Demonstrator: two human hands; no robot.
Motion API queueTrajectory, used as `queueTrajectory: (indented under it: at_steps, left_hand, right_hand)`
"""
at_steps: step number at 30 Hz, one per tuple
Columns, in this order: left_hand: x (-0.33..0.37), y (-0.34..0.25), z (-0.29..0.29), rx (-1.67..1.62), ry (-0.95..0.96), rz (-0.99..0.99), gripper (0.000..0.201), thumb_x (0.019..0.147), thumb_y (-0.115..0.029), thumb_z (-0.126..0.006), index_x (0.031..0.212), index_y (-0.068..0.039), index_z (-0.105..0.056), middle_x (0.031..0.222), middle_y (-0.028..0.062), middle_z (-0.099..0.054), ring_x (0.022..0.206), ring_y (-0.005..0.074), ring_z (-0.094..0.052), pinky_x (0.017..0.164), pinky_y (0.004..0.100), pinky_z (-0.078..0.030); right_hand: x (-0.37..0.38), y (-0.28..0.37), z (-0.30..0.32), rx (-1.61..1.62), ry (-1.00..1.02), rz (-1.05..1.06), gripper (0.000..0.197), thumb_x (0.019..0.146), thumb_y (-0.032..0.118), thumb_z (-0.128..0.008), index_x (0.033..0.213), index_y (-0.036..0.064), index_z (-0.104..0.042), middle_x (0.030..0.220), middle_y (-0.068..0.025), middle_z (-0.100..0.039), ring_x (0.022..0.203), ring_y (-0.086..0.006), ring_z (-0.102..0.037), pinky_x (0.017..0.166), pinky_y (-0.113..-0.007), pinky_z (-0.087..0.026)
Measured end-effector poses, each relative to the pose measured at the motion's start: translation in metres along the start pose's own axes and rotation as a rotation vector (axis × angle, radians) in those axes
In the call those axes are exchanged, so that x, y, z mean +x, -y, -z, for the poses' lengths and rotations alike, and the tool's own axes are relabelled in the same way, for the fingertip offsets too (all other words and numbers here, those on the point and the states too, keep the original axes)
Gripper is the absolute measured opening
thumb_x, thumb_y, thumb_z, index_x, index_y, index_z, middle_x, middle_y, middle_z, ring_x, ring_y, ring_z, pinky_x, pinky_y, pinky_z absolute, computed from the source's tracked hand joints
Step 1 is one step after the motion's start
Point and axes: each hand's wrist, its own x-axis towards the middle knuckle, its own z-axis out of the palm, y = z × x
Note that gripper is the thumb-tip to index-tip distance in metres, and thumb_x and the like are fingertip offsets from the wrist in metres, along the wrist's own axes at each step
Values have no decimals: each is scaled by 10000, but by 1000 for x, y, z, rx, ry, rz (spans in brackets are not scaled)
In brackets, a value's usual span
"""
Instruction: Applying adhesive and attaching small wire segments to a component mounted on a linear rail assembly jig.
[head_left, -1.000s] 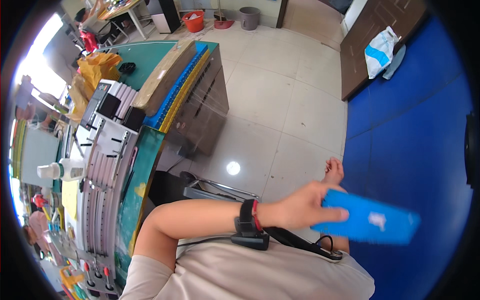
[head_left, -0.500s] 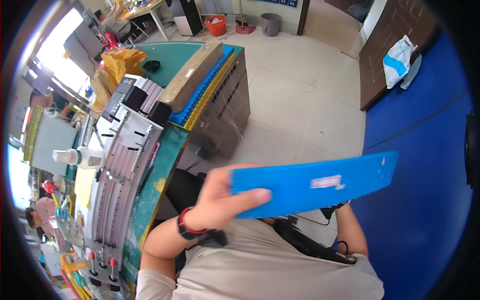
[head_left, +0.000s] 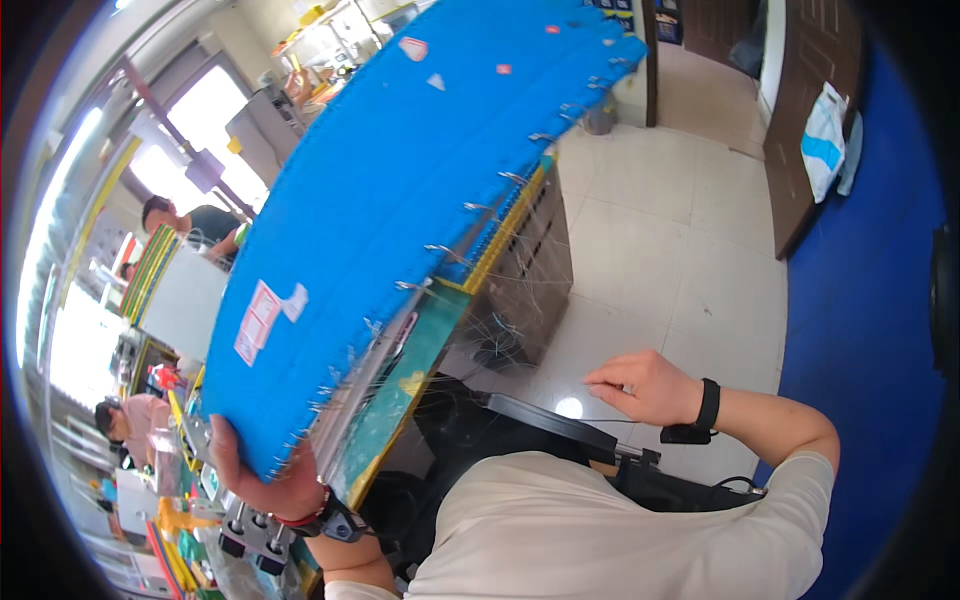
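My left hand (head_left: 268, 482) grips the lower end of a long, flat blue board (head_left: 400, 170), thumb on its face. The board is lifted and tilted over the workbench, its far end pointing away and up. Small metal hooks and thin loose wires line its right edge. Pale and red stickers mark its face. My right hand (head_left: 648, 388) is apart from the board, holding nothing, with fingers stretched toward the left. The board hides most of the bench top behind it.
A green-topped workbench (head_left: 385, 430) runs along my left, with a yellow-edged stack (head_left: 505, 235) at its far part. A black armrest (head_left: 550, 420) lies before my body. A white-and-blue bag (head_left: 823, 145) hangs by a brown door (head_left: 800, 95). Two people work at the left.
The blue board has swung from in front of me to the left and up over the bench, in my left hand. My right hand, formerly hidden behind it, now shows free.
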Motion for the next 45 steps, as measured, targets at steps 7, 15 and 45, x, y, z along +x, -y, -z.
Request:
queueTrajectory:
  at_steps: [7, 15, 45]
  left_hand:
    - [55, -67, 90, -86, 405, -20, 557, 1070, -324, -597, 1473, 58, -550, 1446, 244, -642, 1227, 362, -699, 990, 534, -614]
    - [55, -116, 136, -139, 516, -21, 558, 1062, -334, -616, 1513, -12, -546, 1486, 184, -634, 1232, 330, -694, 1022, 519, -568]
    - [34, -116, 131, -81, 201, -73, 281, 1125, -235, -594, 1062, 37, -561, 820, 56, -503, 669, 107, -473, 624, 276, -440]
  right_hand:
    - [20, 9, 8, 134, 253, -210, 288, 1049, 177, -580, 1179, -3, -764, 865, -190, -762, 744, -388, -725, 744, -453, -601]
    - [109, -24, 33, -727, 215, -63, 174, 926, 201, -696, 945, 35, -743, 784, -139, -728, 735, -380, -709, 724, -487, -580]
    - [160, -126, -33, 623, 110, -353, 242, 1022, 258, -725, 943, 45, -809, 809, 58, -694, 666, -31, -503, 597, -227, -386]
